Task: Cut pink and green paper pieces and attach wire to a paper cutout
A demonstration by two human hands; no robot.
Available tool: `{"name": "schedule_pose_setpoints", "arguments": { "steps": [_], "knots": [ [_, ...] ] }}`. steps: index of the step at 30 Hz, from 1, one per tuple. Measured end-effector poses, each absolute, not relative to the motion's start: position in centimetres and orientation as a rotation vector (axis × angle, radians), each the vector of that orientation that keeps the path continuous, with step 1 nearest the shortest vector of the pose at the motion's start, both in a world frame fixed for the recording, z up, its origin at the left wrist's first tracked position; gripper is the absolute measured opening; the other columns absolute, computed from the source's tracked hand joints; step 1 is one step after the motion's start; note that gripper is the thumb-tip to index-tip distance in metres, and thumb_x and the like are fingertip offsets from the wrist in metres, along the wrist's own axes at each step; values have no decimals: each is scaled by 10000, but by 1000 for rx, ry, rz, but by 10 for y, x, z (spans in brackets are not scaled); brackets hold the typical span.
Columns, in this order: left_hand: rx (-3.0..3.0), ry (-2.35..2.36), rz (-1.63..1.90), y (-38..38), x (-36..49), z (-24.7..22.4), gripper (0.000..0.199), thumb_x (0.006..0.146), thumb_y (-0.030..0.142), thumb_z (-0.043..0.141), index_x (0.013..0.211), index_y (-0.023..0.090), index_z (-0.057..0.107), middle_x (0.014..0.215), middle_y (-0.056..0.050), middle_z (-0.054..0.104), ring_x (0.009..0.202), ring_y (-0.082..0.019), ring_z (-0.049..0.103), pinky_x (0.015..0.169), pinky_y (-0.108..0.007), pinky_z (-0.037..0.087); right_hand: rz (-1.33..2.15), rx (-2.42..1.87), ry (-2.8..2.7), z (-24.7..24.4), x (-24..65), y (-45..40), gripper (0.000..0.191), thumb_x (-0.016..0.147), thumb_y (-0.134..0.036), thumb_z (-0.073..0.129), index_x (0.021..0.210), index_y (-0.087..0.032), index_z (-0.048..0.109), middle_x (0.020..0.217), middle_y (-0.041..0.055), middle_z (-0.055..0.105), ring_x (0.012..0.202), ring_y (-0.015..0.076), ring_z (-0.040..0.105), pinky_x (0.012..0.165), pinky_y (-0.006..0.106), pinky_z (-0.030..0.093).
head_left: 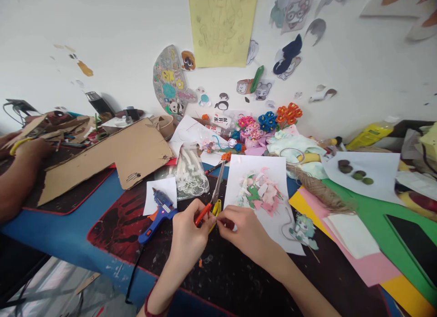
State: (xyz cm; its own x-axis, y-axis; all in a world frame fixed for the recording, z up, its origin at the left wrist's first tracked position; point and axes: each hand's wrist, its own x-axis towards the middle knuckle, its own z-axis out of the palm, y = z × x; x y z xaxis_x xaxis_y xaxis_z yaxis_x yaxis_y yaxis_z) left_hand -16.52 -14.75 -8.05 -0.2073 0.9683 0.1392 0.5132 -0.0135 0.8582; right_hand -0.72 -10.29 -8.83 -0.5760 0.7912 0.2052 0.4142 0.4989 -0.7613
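Note:
My left hand (191, 228) is closed around the scissors (217, 189), whose orange handles sit in the fingers and whose blades point up and away. A folded yellow piece (217, 207), apparently paper or felt, stands at my left fingertips, beside the blades. My right hand (243, 226) is closed in a pinch right next to the yellow piece; what is between its fingertips is too small to make out. A blue glue gun (165, 211) lies left of my hands, its nozzle end over a small white paper (148, 203).
Behind my right hand, a white sheet (239, 166) bears pink and green scraps (264, 191). Cardboard (143, 148) and a bag of white cords (193, 176) lie left. A phone (414, 244) rests on green paper (372, 203) at right. Another person's arm (20, 171) is at far left.

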Motion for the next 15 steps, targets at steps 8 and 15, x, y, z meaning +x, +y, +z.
{"name": "schedule_pose_setpoints", "arguments": {
  "steps": [8,15],
  "knots": [
    [1512,1763,1143,-148,-169,-79,222,766,230,631,663,189,439,659,34,621,567,-102,529,560,-206,393,827,-1019,-2328,-99,4,-105,112,797,-83,570,769,-166,640,711,2,601,638,114,534,605,237,373],
    [1383,1640,1167,-145,-178,-74,262,727,240,667,659,190,419,670,20,627,600,-117,539,585,-226,421,962,-819,-2474,-102,30,-91,121,817,-102,564,816,-176,660,739,1,623,656,113,541,641,237,399]
  ]
}}
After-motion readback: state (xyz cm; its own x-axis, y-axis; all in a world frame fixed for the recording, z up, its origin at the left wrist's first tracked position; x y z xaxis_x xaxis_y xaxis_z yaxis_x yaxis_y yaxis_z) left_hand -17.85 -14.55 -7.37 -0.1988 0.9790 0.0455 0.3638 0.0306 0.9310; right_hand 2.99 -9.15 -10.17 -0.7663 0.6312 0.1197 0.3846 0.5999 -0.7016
